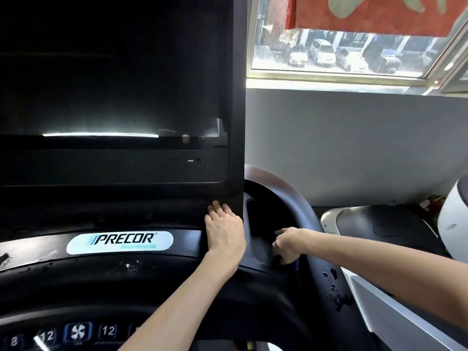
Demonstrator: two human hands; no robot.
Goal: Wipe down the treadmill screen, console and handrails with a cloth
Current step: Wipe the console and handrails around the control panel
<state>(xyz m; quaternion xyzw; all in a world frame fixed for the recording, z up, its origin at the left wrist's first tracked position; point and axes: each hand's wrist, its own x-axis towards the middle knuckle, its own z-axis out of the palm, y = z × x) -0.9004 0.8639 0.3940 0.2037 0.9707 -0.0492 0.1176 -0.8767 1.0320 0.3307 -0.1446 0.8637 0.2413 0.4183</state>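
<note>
While a recessed tray (258, 224) right of centre in the frame is being reached into, a treadmill wipe-down is judged to be only partly done. The right hand (286, 245) is seen inside that tray with its fingers curled tight round a dark wad, taken to be the cloth (278, 232); little of it shows, and its full shape cannot be told. The left hand (224, 229) is laid flat on the console (177, 274) just below the lower right corner of the screen (114, 84), fingers straight and close together, nothing held, their tips touching the dark frame.

The screen, filling the upper left of the frame, is switched off and carries only a bright reflected strip; whether it has been wiped cannot be told. Pale specks (129, 266) are visible on the console below the Precor badge (119, 243), and water droplets (331, 285) lie on the curved rim at lower right, so those surfaces are judged to be unfinished or not yet dried. The keypad (76, 331) at the bottom left edge is partly cut off. No handrail can be picked out with certainty, and that part of the job is presumed to remain.

Parked cars (321, 51) are seen through a window (342, 67) at upper right, and a white machine (453, 219) stands at the right edge.
</note>
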